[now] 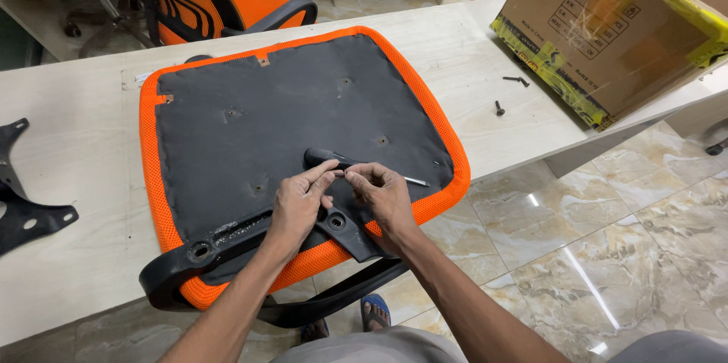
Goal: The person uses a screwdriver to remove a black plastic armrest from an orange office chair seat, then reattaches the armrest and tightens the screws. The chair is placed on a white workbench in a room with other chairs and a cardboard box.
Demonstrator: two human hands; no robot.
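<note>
Pinching something small between them, too small to tell, both hands, left hand (pixel 297 204) and right hand (pixel 385 194), meet above the armrest bracket (pixel 334 220) on the upturned seat cushion (pixel 296 128), screwdriver (pixel 356 164) beside them, two loose screws (pixel 509 94) on the surface (pixel 76 105), bracket holes apparently unfilled.

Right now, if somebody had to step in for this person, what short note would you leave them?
Left hand and right hand: fingertips pinched together over the upturned orange mesh chair seat with dark grey underside, on something too small to tell. A black-handled screwdriver lies on the seat just beyond the fingers. A black plastic armrest bracket rests on the seat's near edge, holes unfilled. Two loose black screws lie on the pale wooden table near the cardboard box.
</note>
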